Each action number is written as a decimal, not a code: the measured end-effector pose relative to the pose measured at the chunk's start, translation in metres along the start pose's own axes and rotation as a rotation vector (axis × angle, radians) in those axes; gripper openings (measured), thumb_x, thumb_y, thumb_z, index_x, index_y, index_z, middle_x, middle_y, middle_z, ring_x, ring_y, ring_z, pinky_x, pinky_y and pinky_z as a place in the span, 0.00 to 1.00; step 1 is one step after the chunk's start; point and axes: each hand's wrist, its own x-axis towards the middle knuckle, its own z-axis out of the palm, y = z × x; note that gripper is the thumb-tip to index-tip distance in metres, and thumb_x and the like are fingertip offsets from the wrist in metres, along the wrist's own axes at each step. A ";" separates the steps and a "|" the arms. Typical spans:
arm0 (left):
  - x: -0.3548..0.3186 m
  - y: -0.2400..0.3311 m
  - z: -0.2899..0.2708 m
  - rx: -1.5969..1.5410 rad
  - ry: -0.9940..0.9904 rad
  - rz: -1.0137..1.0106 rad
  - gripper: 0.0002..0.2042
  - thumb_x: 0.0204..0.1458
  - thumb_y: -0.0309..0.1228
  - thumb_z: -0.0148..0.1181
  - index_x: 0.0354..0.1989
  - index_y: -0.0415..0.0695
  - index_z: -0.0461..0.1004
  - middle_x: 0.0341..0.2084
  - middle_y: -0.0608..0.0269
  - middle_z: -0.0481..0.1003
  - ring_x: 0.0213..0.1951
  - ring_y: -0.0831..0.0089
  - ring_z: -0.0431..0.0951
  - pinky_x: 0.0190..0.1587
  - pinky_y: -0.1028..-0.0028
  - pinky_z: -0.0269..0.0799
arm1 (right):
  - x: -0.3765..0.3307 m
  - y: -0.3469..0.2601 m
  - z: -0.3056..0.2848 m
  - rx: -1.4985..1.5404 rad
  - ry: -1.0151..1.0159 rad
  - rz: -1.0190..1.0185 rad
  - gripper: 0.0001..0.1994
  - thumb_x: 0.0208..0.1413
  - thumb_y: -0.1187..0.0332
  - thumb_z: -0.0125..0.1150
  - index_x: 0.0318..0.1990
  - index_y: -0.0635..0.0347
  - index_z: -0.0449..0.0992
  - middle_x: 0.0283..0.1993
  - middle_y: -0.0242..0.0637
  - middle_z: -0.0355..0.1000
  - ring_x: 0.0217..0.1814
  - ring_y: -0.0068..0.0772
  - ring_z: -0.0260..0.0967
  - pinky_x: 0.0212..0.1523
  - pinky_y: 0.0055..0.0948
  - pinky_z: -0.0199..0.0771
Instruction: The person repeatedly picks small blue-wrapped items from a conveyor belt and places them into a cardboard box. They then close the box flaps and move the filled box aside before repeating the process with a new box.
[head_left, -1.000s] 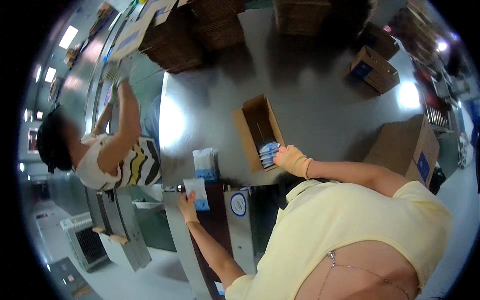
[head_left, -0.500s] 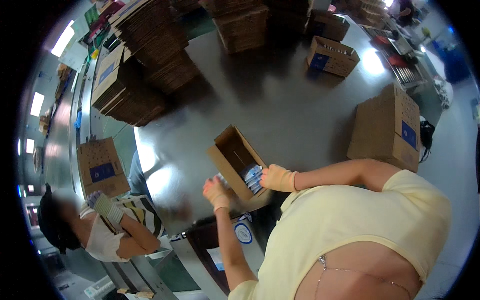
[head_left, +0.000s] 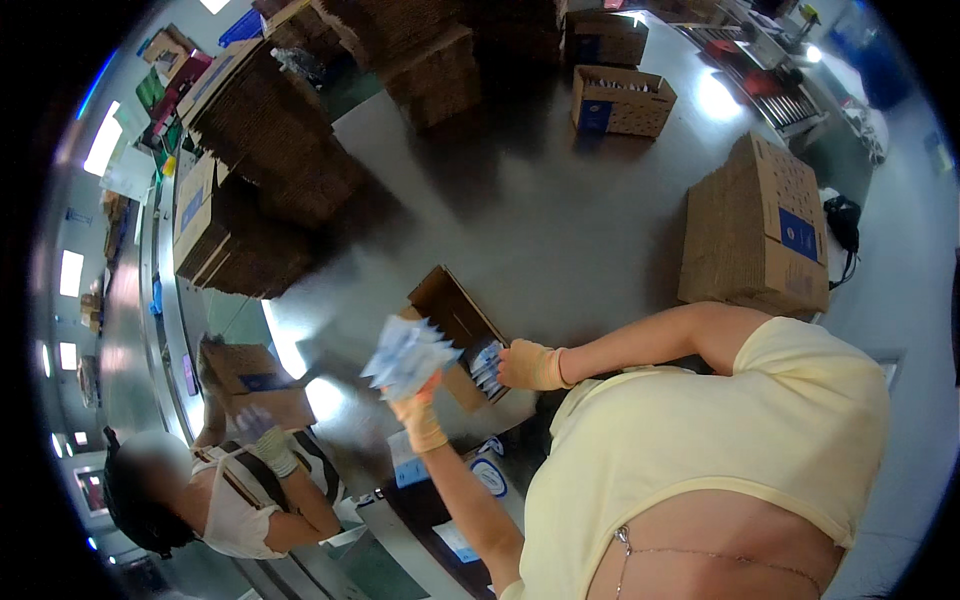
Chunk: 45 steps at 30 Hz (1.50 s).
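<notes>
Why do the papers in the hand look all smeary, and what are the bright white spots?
Head view: the fan of pale blue packets in the left hand is motion-blurred; white patches on the shiny grey floor are lamp glare; straight edges bend near the rim.

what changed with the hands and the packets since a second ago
The left hand left the bench edge, took hold of a fan of pale blue packets and raised it. The right hand stayed at the open carton, on the packets inside.

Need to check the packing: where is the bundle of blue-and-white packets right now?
In the head view, left of centre: the left hand holds the packets raised, just left of the open cardboard box, while the right hand rests at that box.
</notes>
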 end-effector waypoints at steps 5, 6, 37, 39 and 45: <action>0.010 -0.067 -0.003 1.521 0.084 0.253 0.40 0.26 0.34 0.77 0.55 0.52 0.63 0.52 0.58 0.68 0.60 0.58 0.60 0.58 0.48 0.57 | 0.015 -0.001 0.000 0.019 0.151 -0.039 0.04 0.44 0.69 0.58 0.28 0.53 0.79 0.30 0.30 0.76 0.45 0.33 0.71 0.33 0.33 0.72; 0.013 -0.065 -0.007 1.644 -0.105 0.204 0.44 0.23 0.35 0.77 0.57 0.51 0.62 0.56 0.61 0.66 0.65 0.59 0.50 0.61 0.45 0.43 | 0.018 0.001 -0.002 0.035 0.162 -0.058 0.04 0.43 0.69 0.58 0.27 0.53 0.79 0.29 0.30 0.76 0.44 0.34 0.71 0.32 0.33 0.72; -0.309 -0.015 -0.052 1.478 0.733 0.067 0.16 0.44 0.24 0.58 0.45 0.39 0.73 0.45 0.53 0.73 0.50 0.56 0.70 0.53 0.61 0.65 | -0.048 -0.020 0.006 -0.103 0.038 -0.135 0.05 0.47 0.68 0.56 0.33 0.50 0.75 0.34 0.30 0.73 0.43 0.32 0.68 0.35 0.31 0.68; -0.381 0.014 -0.082 1.800 0.946 -0.259 0.17 0.45 0.28 0.61 0.46 0.43 0.73 0.46 0.54 0.72 0.50 0.56 0.70 0.53 0.60 0.66 | -0.051 -0.020 0.002 -0.114 0.023 -0.121 0.06 0.47 0.68 0.56 0.34 0.50 0.75 0.34 0.30 0.72 0.43 0.32 0.68 0.35 0.31 0.68; -0.475 0.035 -0.133 1.714 0.883 -1.220 0.29 0.31 0.37 0.74 0.48 0.49 0.73 0.46 0.56 0.74 0.48 0.52 0.73 0.50 0.61 0.70 | -0.049 -0.017 0.002 -0.098 0.021 -0.097 0.05 0.47 0.68 0.57 0.33 0.50 0.75 0.33 0.29 0.72 0.42 0.31 0.68 0.34 0.31 0.67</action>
